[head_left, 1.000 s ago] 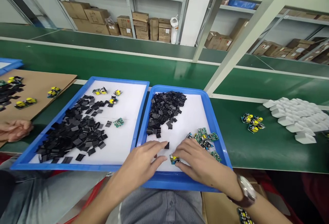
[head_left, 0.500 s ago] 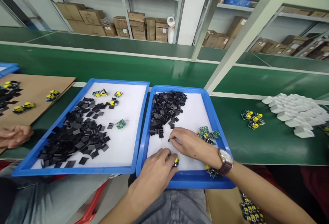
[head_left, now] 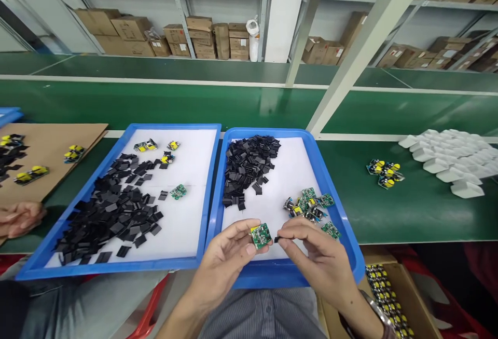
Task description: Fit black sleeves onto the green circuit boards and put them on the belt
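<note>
Between the thumb and fingers of my left hand [head_left: 229,253] is a small green circuit board [head_left: 261,235], its soldered face turned up and a bit of yellow at its edge. My right hand [head_left: 317,251] pinches a small black piece [head_left: 277,239] just right of the board, apart from it. Both hands are over the near side of a blue-rimmed tray [head_left: 330,173]. In that tray lie a heap of black pieces [head_left: 249,165] at the far left and a cluster of circuit boards [head_left: 309,204] at the right.
Left of my tray stands another blue tray [head_left: 212,188] with black pieces and boards. A person's hand [head_left: 21,219] rests at the far left by a cardboard sheet [head_left: 78,136]. White blocks [head_left: 451,160] and boards [head_left: 385,173] sit rightward; a carton [head_left: 412,297] of boards stands below.
My left hand has raised the circuit board from the tray and turned its green face up. My right hand has come back toward me from near the black heap, bringing a black piece beside the board.
</note>
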`<state>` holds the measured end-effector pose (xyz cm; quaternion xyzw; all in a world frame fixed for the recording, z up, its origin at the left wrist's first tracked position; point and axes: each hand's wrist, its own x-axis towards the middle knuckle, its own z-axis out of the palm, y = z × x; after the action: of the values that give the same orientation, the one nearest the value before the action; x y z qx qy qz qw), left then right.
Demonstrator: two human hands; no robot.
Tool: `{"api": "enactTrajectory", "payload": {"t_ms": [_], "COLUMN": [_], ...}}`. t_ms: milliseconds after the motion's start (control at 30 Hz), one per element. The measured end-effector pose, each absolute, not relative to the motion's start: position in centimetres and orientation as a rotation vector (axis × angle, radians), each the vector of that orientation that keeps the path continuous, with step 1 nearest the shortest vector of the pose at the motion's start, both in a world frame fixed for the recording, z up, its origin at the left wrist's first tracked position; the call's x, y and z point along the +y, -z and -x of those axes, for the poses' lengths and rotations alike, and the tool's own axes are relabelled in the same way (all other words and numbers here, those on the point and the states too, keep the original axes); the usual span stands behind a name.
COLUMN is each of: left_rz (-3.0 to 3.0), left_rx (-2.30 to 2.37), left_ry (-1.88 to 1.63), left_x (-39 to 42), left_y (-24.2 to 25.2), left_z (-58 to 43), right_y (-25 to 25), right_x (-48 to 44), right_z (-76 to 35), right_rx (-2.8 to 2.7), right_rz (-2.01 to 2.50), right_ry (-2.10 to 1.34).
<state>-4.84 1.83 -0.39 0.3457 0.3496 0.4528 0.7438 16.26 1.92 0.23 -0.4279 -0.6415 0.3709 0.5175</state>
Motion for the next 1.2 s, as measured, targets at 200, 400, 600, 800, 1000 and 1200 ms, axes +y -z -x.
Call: {"api": "enactTrajectory", "payload": {"t_ms": [200,400,600,800,1000,1200], "left_rz": [-0.890,-0.934,-0.957,-1.172,-1.164,-1.316], "left_rx": [0.842,0.836,0.840,0.868,0.922,0.946], "left_ry": [-0.967,-1.004,-1.084,-1.122,-1.134,-1.122], "left_x": [1.7,1.5,1.7,1.9,1.6,1.7], "left_y": [0.8,0.7,0.8,0.7,0.9,1.1], "left_z": [4.8,4.5,4.3,4.0,3.8,3.9], "right_y": [-0.1,0.5,0.4,1.3,2.2,1.8], "right_x": [1.9,1.7,1.4,0.9,0.4,0.3], "right_z": [-15.5,-15.1,-15.2,-14.5,-13.5,-13.3], "right_rx": [-1.439,-1.369,-1.271,-1.004,-0.836,-0.843], "right_rz": [1.044,1.055,1.020,1.017,1.030,1.044], "right_ry": [-0.904,-1.022,-1.123,-1.448,-1.530,-1.540]}}
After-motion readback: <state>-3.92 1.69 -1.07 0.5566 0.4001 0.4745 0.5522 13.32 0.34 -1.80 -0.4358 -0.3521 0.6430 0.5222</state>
